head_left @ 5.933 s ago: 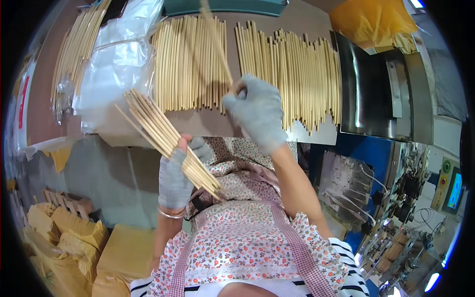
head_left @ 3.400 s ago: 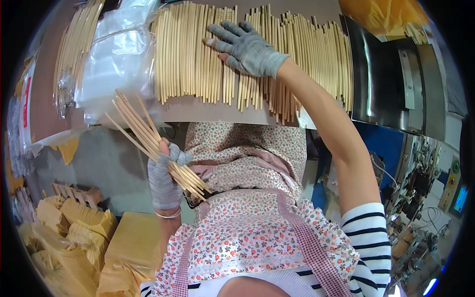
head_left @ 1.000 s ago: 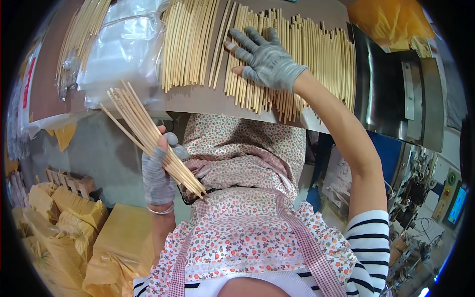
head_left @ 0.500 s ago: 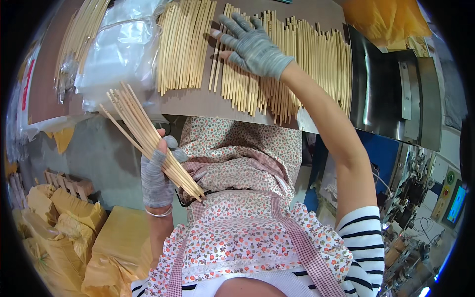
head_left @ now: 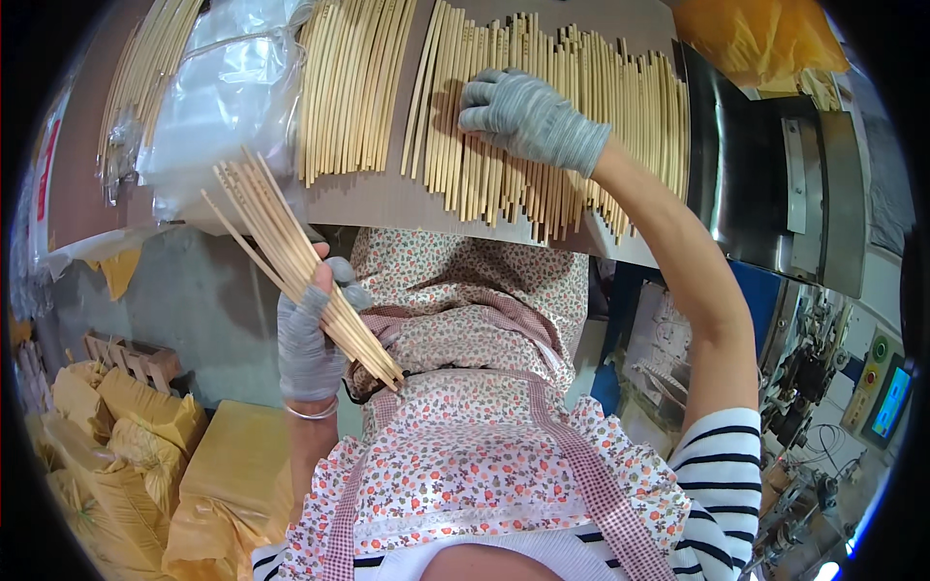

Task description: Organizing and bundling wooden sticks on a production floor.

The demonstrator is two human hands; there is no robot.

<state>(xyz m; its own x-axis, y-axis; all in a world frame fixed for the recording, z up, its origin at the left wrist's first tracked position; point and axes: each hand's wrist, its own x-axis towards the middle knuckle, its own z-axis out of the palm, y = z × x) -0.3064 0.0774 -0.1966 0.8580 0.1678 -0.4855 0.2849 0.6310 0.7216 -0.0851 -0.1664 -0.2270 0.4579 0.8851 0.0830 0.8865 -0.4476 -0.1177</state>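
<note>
Bundle of bamboo chopsticks [head_left: 300, 261] held fanned, tilted, in closed left hand [head_left: 310, 334] above apron [head_left: 484, 455]. Loose chopsticks [head_left: 542, 126] spread flat on brown table [head_left: 387, 198]; pale, straight. Right hand [head_left: 528, 116] laid on spread, fingers flat, slightly apart, nothing gripped. Sorting judged in hand; next pick needs single-stick pinch.

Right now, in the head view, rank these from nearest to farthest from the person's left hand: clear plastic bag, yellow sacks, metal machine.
From the left hand:
1. Clear plastic bag, above it on the table.
2. Yellow sacks, lower left.
3. Metal machine, far right.
</note>
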